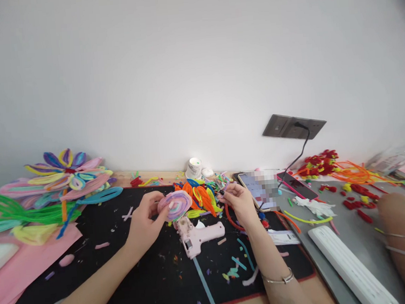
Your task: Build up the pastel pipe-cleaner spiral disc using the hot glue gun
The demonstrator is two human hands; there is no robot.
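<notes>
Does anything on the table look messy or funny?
Yes: small, fuzzy turquoise and yellow scraps lie strewn on the black, red-edged mat near the pale pink plastic glue gun. They look odd because they're loose and scattered, like spilled trimmings. Nothing looks clearly broken.

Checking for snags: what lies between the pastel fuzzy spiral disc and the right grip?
A bundle of orange, blue and yellow fuzzy loops, seen in the head view.
</notes>
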